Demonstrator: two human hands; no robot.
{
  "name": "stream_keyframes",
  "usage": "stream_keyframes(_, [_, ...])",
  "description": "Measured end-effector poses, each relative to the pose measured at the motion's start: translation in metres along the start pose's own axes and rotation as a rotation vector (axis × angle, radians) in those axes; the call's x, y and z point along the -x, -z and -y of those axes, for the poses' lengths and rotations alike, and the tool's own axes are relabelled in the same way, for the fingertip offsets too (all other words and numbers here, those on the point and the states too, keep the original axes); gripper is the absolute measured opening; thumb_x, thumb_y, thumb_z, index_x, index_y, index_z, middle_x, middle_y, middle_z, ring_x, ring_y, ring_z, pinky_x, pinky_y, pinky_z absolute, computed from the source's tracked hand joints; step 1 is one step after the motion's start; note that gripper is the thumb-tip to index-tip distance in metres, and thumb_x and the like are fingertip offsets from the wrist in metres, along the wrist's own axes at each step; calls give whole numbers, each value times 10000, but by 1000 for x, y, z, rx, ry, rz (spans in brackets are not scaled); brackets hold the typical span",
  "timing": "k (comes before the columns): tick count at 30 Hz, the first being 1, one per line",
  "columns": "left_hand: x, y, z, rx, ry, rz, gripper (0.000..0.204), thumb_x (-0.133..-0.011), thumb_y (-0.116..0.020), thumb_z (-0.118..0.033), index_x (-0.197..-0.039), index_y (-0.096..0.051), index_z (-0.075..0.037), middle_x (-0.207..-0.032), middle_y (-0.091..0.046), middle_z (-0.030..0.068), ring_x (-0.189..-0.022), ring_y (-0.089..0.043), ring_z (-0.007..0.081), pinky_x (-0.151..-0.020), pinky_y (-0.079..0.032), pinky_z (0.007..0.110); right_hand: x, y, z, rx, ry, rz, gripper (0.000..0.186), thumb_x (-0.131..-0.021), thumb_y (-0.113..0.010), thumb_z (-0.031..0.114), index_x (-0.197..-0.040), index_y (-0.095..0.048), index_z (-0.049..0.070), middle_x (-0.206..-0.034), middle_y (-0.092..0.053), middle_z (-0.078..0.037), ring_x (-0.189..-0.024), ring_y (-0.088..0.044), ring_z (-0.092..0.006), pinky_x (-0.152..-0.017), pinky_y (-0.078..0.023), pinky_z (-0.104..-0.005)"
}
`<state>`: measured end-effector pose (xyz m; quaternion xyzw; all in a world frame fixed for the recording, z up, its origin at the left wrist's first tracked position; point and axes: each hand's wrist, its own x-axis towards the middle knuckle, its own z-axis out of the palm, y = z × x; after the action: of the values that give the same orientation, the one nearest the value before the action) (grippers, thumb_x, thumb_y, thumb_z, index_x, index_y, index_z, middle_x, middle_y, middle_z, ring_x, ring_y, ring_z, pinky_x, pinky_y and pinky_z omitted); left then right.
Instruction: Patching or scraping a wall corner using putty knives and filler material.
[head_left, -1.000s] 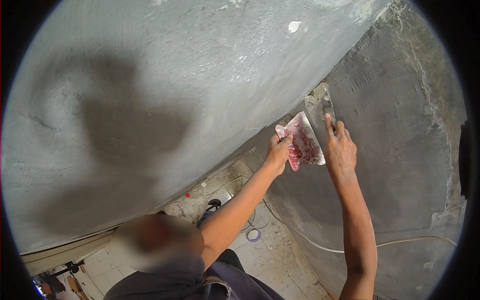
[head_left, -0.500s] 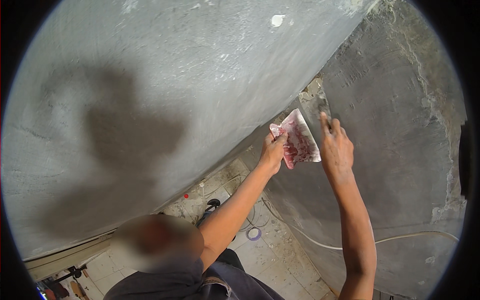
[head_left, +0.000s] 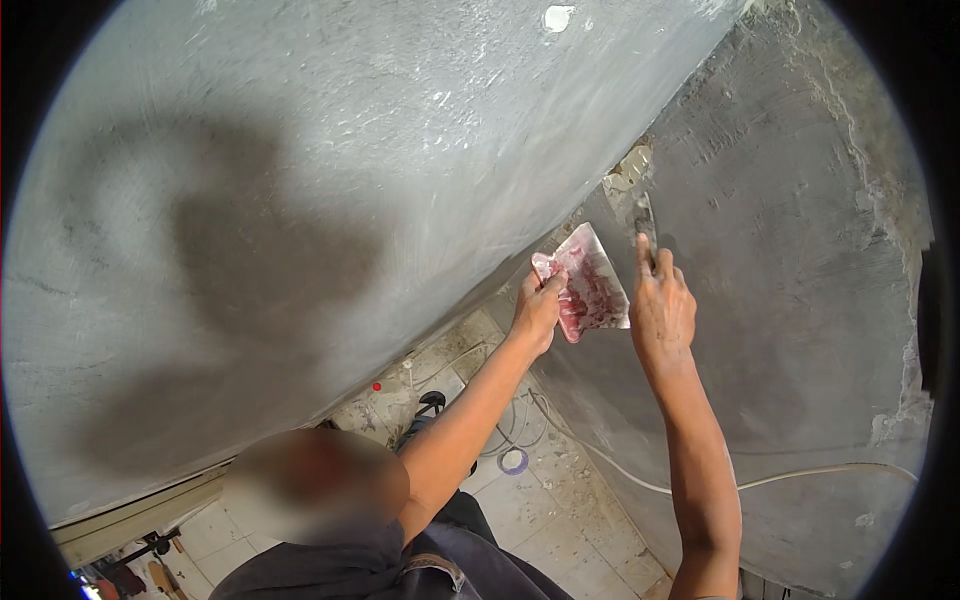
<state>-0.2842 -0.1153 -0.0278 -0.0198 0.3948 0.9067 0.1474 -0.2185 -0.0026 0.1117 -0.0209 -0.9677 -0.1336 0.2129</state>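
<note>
My left hand is closed on the edge of a red plastic spreader, thumb on its face. Pale, whitish residue is smeared over that face. To the right of it, my right hand grips a putty knife, with the index finger stretched along it. Its blade lies at the grey wall close to the corner, just below a rough pale patch. The handle is mostly hidden by my fingers. The two tools are a short gap apart.
Grey plastered walls meet in a corner by my hands. A pale cable runs along the right wall to the floor. A roll of tape and a small red object lie on dirty tiles. Tools are at lower left.
Both hands have shifted slightly left and the right one a little lower. The putty knife has moved down a little, showing more of the pale patch above it.
</note>
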Motion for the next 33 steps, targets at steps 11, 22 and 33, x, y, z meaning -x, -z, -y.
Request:
stream_keyframes(11, [16,18,7,10,50,-65,133,-950,-543,-98,-1065,-574,-38,-970,-628,45,-863,-624,142,-781,-527,320,-46,-42,23,2,-13,68,509,-883,-521,45,-1383,-440,1,-1033,-540,-131,-845,-639,-262,-662,-592,-359])
stream_keyframes(22, [15,24,9,31,103,-97,191,-938,-555,-102,-1113,-558,-24,-1028,-607,55,-891,-591,141,-807,-495,303,-9,-22,2,42,-67,102,446,-896,-510,48,-1340,-493,10,-1008,-549,-128,-817,-658,-274,-663,-590,-368])
stream_keyframes(33, [25,34,6,33,113,-67,184,-929,-561,-93,-1096,-571,-17,-1012,-610,53,-884,-601,143,-804,-506,307,-4,-35,-3,-1,-39,76,517,-827,-519,-14,-1340,-490,47,-1032,-544,-122,-839,-647,-285,-703,-555,-398])
